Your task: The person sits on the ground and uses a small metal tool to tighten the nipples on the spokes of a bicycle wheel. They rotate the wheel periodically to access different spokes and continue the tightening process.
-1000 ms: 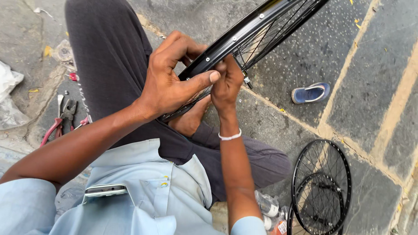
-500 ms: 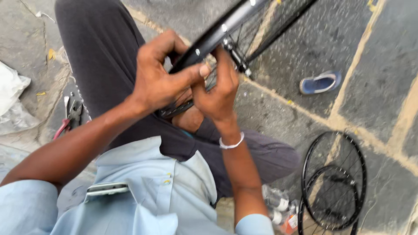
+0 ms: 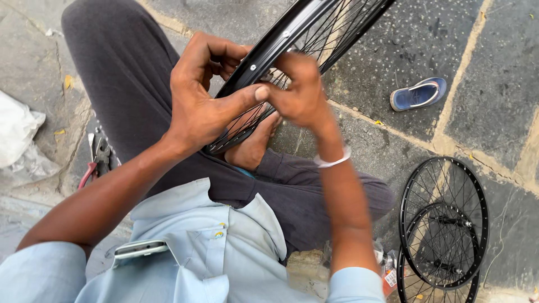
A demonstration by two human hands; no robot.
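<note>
Head view – both hands [image 3: 202, 106] [image 3: 300, 90] gripping wheel rim [image 3: 281, 39]

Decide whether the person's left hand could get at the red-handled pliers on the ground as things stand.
Probably yes: the pliers lie in the open beside the left leg, nothing over them. But the left hand is gripping the wheel rim and must let go first.

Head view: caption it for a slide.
Seated person's left hand and right hand grip a black spoked bicycle rim; spare wheels alongside.
</note>
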